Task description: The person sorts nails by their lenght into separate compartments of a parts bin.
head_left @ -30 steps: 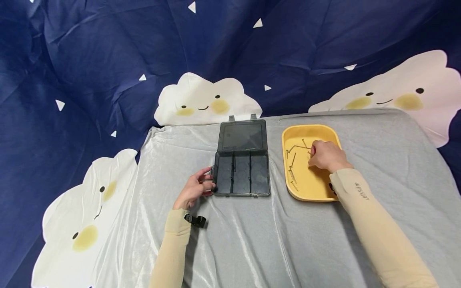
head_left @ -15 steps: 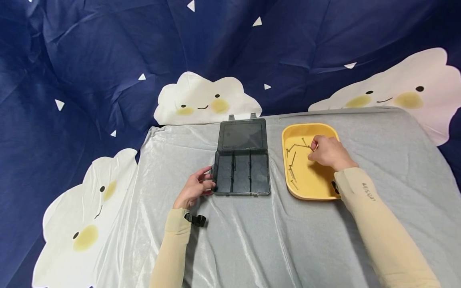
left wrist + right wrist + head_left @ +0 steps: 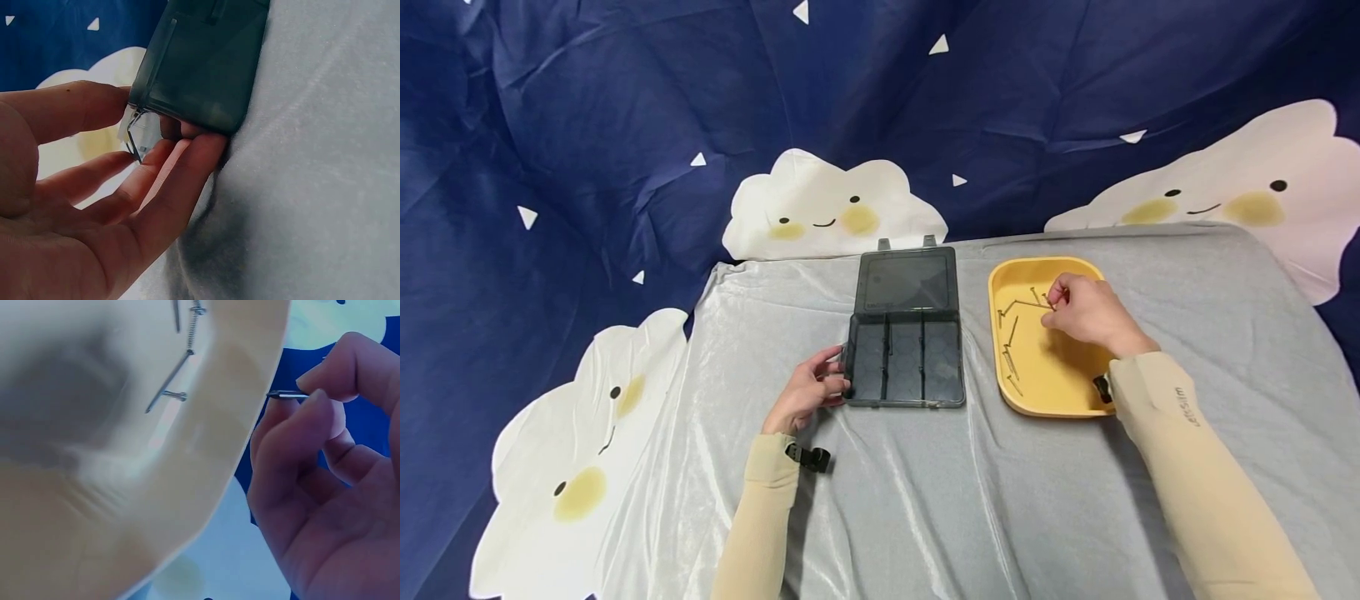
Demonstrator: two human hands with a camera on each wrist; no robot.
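In the head view, my right hand (image 3: 1092,312) is over the yellow tray (image 3: 1060,392). Thumb and forefinger pinch a nail (image 3: 287,395), whose pointed tip shows in the right wrist view; its other end is hidden by the fingers. Several nails and screws lie in the tray, among them a long nail (image 3: 1013,331) and a small screw (image 3: 175,395). To the left, a dark see-through compartment box (image 3: 904,403) lies with its lid (image 3: 907,282) folded back. My left hand (image 3: 807,392) grips its left side, thumb and fingers on the edge.
A thin dark nail-like piece (image 3: 891,340) lies beside a divider in the box's middle compartment. Grey cloth (image 3: 917,500) covers the table under box and tray. A dark blue curtain (image 3: 865,83) with cloud prints hangs behind.
My right hand has drawn back slightly to the right and up from the tray's floor, pinching the nail. The left hand and the box have stayed put.
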